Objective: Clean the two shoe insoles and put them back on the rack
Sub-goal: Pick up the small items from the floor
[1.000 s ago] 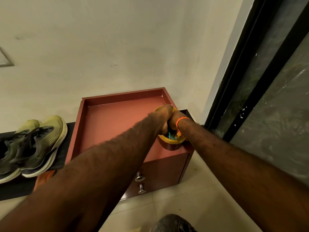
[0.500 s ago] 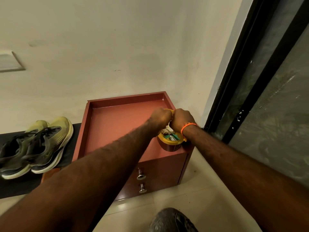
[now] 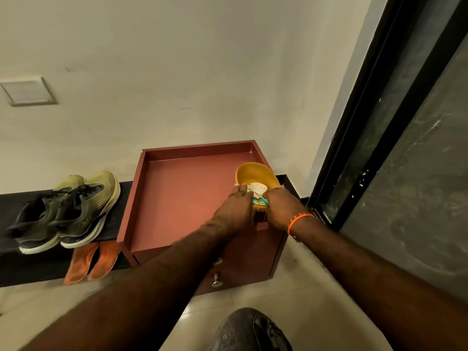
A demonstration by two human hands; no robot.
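We have both arms stretched to the yellow round plastic tub [image 3: 257,177] on the red-brown wooden cabinet [image 3: 184,196], left hand [image 3: 234,211] and right hand [image 3: 282,209] curled at its rim, grip unclear, lid now tipped up versus earlier, two orange foam insoles [image 3: 92,259] on the black low rack [image 3: 33,269].

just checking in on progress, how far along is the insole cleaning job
Early stage. Done: the yellow lid is flipped up off the container, exposing a white cloth. In hand: the left hand and right hand are both at the container's rim. Left: both orange insoles lie untouched on the black rack below the shoes; cleaning hasn't begun.
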